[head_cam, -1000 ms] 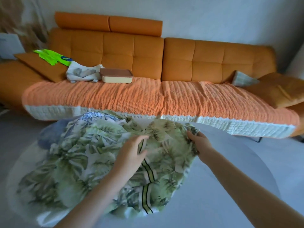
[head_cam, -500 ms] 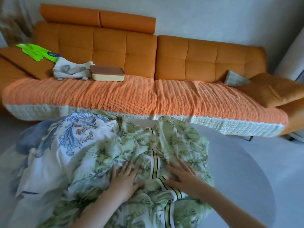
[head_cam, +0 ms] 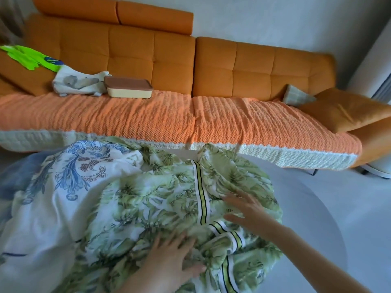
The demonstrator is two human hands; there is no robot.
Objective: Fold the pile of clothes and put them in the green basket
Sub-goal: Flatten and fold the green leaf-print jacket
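Observation:
A green leaf-print garment (head_cam: pixel 160 204) with a yellow-black striped band lies crumpled on the round white table (head_cam: pixel 313 225). My left hand (head_cam: pixel 171 259) lies flat on its near part, fingers spread. My right hand (head_cam: pixel 247 210) presses flat on the cloth just right of the striped band. Under and left of it lies a white garment with blue floral print (head_cam: pixel 63 187), and a blue cloth (head_cam: pixel 12 178) shows at the far left. No green basket is in view.
An orange sofa (head_cam: pixel 232 66) with an orange throw runs along the table's far side. On it sit a cream box with brown lid (head_cam: pixel 129 89), a grey-white cloth (head_cam: pixel 78 82), a neon green item (head_cam: pixel 29 58) and cushions at the right.
Both hands let go of the green garment's far edge and came down flat on it. The right hand slid right of the striped band; the view moved closer.

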